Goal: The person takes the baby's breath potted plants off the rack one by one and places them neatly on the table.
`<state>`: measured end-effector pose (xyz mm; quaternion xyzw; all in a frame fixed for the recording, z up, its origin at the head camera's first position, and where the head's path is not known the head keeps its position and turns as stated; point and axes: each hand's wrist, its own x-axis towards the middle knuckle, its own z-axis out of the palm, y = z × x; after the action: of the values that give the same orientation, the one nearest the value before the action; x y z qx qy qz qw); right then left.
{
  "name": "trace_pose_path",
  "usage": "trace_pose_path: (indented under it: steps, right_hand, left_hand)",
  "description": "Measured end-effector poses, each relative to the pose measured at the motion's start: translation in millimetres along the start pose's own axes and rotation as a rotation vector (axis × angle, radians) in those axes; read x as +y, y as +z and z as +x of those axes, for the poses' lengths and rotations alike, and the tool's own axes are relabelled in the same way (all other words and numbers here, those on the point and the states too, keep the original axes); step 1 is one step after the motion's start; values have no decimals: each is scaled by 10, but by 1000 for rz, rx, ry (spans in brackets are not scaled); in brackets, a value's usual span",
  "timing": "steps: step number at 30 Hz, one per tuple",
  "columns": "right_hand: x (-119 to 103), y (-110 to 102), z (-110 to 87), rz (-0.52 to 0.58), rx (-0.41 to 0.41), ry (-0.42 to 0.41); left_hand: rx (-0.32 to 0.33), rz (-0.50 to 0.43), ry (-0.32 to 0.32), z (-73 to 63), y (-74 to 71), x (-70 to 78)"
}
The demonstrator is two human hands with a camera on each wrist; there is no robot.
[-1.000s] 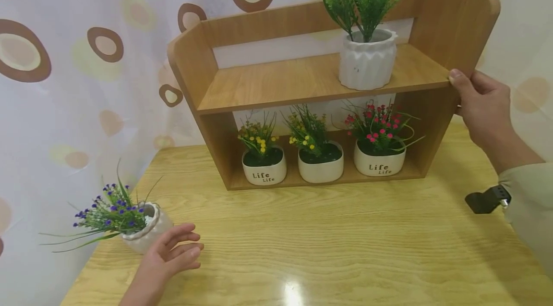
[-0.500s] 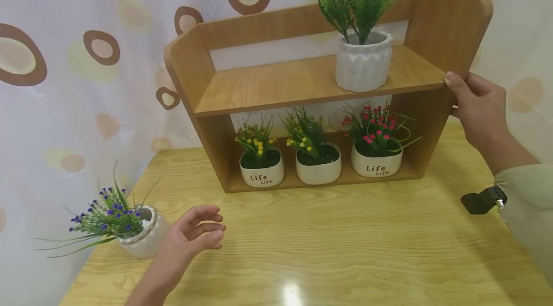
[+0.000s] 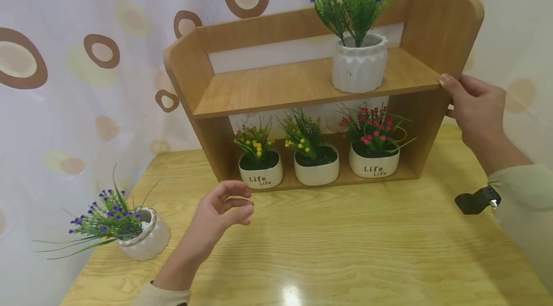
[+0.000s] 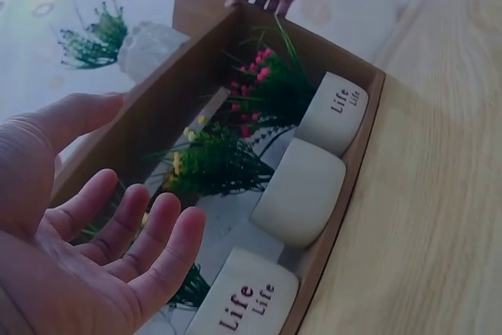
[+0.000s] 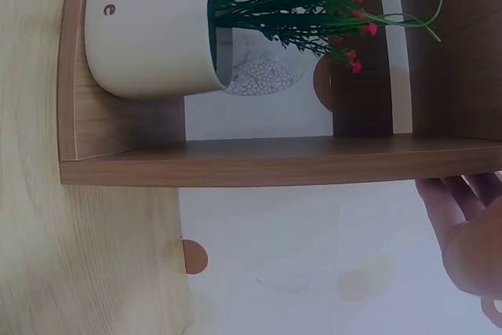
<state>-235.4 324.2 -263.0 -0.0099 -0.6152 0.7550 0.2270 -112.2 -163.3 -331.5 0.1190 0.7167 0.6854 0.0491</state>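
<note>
A two-tier wooden shelf [image 3: 268, 87] stands on the table. My right hand [image 3: 479, 109] grips its right side panel, thumb on the front edge at the upper board, fingers at the outer face. My left hand [image 3: 222, 210] hovers before the lower left corner, fingers loosely bent and holding nothing. Nearest to it is a white pot with yellow flowers [image 3: 261, 171]. Beside that, on the lower tier, are another yellow-flowered pot [image 3: 317, 171] and a pink-flowered pot [image 3: 373, 164]. On the upper board a white fluted pot [image 3: 358, 68] bears purple flowers.
At the table's left side sits another white pot [image 3: 149, 238] with purple flowers leaning left. A circle-patterned curtain [image 3: 108, 118] hangs behind the wooden table [image 3: 345, 243]. My right wrist wears a black watch [image 3: 477, 200].
My left hand has moved right and away from me, from beside the left pot to the shelf's lower left corner. My right hand keeps its hold on the shelf; the view has shifted slightly.
</note>
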Motion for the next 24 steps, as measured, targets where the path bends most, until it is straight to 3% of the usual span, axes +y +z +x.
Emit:
trace_pose_path:
  steps: [24]
  right_hand:
    - [33,37,-8,32,25,-20]
  left_hand:
    - [-94,-58,160,688,530,448]
